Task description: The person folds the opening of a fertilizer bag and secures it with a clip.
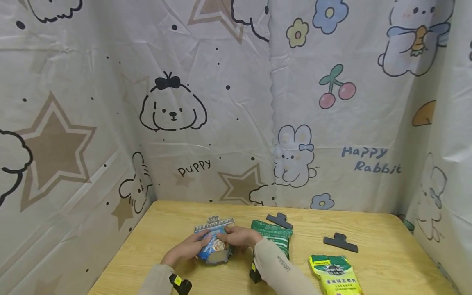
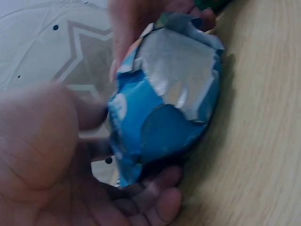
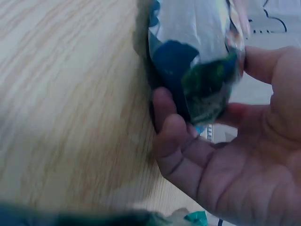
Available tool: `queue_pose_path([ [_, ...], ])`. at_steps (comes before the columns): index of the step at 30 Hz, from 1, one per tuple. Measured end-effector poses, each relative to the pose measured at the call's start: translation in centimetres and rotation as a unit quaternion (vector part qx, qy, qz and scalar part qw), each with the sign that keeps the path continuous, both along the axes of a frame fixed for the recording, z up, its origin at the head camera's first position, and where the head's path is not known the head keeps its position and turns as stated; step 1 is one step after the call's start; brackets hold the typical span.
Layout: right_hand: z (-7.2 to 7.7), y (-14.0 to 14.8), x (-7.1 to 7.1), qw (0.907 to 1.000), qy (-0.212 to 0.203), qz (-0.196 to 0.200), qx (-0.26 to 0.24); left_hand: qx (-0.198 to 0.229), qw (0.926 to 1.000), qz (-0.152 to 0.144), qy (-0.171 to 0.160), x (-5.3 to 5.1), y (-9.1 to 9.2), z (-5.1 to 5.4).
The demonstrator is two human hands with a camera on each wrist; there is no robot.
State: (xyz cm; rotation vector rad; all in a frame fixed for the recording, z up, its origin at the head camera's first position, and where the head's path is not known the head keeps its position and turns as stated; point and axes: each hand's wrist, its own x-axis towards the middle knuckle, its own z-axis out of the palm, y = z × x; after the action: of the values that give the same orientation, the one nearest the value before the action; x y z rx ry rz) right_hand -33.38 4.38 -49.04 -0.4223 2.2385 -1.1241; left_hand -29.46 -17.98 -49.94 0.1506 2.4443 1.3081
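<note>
Currently, a blue packet [image 1: 218, 248] is gripped from both sides, left of the table's [image 1: 387, 246] middle: one side held by the left hand [image 1: 186, 248], the other by the right hand [image 1: 240, 237], thumbs on top, fingers curled beneath. A grey piano-key clip [image 1: 214, 224] is seen at its far edge. Whether the packet is lifted can't be told. A green packet [image 1: 274, 235] is partly covered by the right sleeve [image 1: 278, 266]; a black clip [image 1: 280, 220] is placed just behind. Farther right, a second black clip [image 1: 340, 242] and a yellow-green packet [image 1: 337, 276] are seen.
</note>
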Motion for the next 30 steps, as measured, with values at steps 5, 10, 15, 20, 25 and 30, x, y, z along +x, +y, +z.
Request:
queue_pose_path([
  [5,0.5,-0.5,0.5,0.9996,0.027,-0.002,0.012,0.012,0.9997,0.021,0.007,0.1,0.3,-0.1],
  [10,0.5,-1.0,0.9,0.9984,0.05,-0.012,0.025,0.021,0.9989,0.038,0.016,0.3,0.5,0.0],
  [15,0.5,-1.3,1.1,0.9967,0.062,-0.032,0.041,-0.011,0.998,0.049,0.038,0.3,1.1,-0.2],
  [20,0.6,-1.6,1.1,0.9942,0.08,-0.066,0.025,-0.041,0.9949,0.072,0.058,0.1,1.6,-0.2],
  [25,0.2,-1.9,1.1,0.9906,0.101,-0.09,0.022,-0.052,0.9929,0.087,0.061,0.0,1.8,-0.2],
  [30,0.0,-1.8,1.2,0.9897,0.108,-0.09,0.027,-0.061,0.993,0.086,0.055,0.1,1.9,-0.1],
])
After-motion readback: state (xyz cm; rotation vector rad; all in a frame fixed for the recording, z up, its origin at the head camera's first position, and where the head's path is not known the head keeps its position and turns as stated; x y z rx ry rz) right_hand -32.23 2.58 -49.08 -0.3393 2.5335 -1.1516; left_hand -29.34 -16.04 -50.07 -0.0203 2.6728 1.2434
